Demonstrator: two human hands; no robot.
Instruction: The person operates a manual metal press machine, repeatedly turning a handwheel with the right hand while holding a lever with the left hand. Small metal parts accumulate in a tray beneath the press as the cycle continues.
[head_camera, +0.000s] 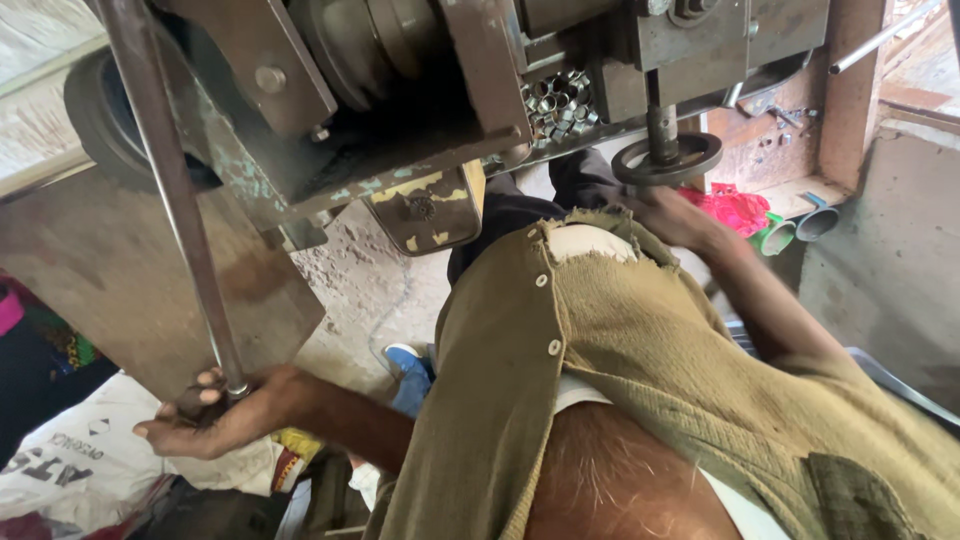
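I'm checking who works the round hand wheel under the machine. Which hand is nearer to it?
Right. The right hand is just below the hand wheel; the left hand grips the long metal lever, far off.

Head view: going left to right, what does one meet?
White sack → left hand on the steel rod → blue shoe → olive cardigan → round metal wheel above the right hand → pink cloth → green pipe end.

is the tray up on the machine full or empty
Full, or nearly so: the tray on the machine shows a dense heap of small metal rings packed between its metal walls.
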